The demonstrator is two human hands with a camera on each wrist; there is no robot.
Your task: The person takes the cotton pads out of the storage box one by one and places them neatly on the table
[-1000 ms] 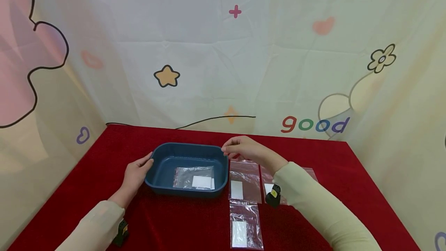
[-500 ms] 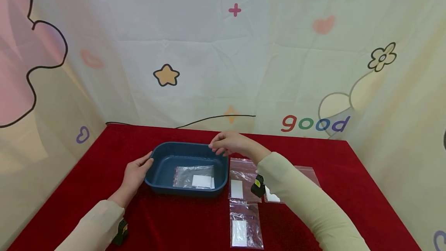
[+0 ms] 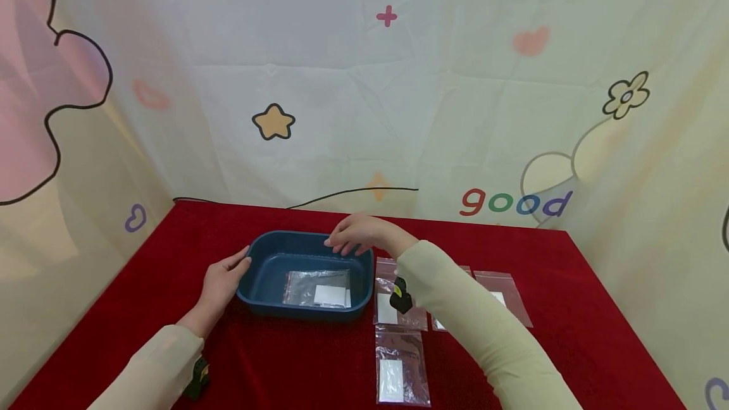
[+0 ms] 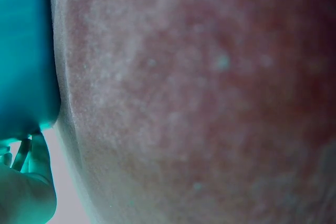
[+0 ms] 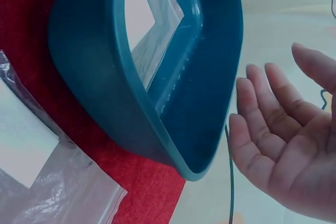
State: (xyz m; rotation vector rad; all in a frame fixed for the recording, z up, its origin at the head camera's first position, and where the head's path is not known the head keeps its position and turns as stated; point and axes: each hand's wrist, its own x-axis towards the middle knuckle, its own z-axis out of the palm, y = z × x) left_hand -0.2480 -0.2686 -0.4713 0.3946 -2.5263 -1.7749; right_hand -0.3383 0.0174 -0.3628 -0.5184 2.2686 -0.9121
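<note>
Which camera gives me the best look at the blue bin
The head view: the blue bin shows nearly whole, the right hand hiding just a little. The right wrist view shows it close but cut off at the top; the left wrist view only catches part at the left edge.

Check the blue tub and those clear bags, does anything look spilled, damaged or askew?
Nothing stands out. The blue tub sits upright without visible cracks, the bagging inside lies flat, and I see no spill on the red cloth. The clear bags on it lie flat too, though the right sleeve partly hides some.
</note>
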